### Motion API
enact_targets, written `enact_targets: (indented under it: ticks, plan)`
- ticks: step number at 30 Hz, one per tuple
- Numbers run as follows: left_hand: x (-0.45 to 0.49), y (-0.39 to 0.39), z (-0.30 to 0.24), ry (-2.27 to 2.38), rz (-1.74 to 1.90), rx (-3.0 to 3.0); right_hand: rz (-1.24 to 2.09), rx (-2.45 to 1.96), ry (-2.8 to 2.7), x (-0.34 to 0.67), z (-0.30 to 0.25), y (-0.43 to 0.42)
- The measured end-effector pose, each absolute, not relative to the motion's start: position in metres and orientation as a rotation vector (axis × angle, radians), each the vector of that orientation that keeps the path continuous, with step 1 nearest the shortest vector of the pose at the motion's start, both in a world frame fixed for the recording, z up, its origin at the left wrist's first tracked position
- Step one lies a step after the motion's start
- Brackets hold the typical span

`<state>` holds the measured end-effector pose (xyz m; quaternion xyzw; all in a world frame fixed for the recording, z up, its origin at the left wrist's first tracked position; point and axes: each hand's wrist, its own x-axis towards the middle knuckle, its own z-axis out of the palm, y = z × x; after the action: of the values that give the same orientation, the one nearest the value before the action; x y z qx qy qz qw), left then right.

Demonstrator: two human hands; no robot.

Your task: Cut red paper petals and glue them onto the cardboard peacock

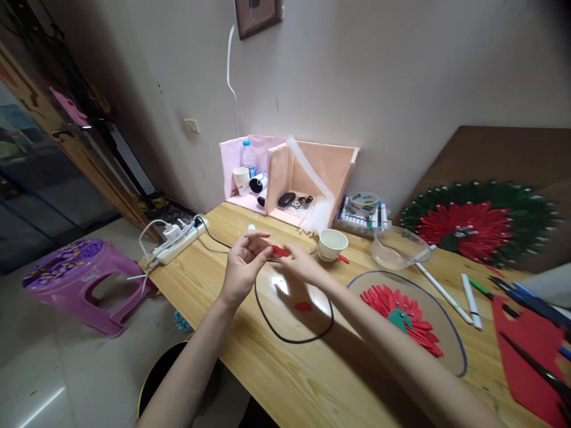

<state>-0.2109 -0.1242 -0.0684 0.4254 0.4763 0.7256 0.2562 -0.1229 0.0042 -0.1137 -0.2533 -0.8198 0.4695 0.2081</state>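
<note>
My left hand (247, 263) and my right hand (298, 261) meet above the wooden table. Between them is a small red paper piece (280, 251), pinched by the thumb and fingers of both hands. Below lies a loop of black cable (292, 342), with another red piece (304, 307) flat on the table inside it. Close to my right hand stands a white paper cup (332, 245), with small red bits (343, 259) beside it. Under my right forearm, red petals (413, 312) with a green centre lie on a round cardboard piece (452, 339) edged in blue.
A power strip (181, 241) sits at the left edge, above a purple stool (89, 285). Partitioned boxes (279, 166) stand against the wall. A clear plastic bowl (397, 249), white markers (470, 300), red paper (526, 339) and black scissors (535, 365) lie to the right.
</note>
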Motion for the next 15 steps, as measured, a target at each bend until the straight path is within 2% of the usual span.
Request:
enact_targets:
  ticks: [7, 15]
  plan:
    - [-0.156, -0.085, -0.071, 0.867, 1.548, 1.110, 1.441, -0.508, -1.983, 0.018, -0.042, 0.014]
    - [-0.100, -0.046, -0.076, 0.638, 1.077, 1.130, 1.141, -0.370, -2.326, 0.090, -0.023, 0.008]
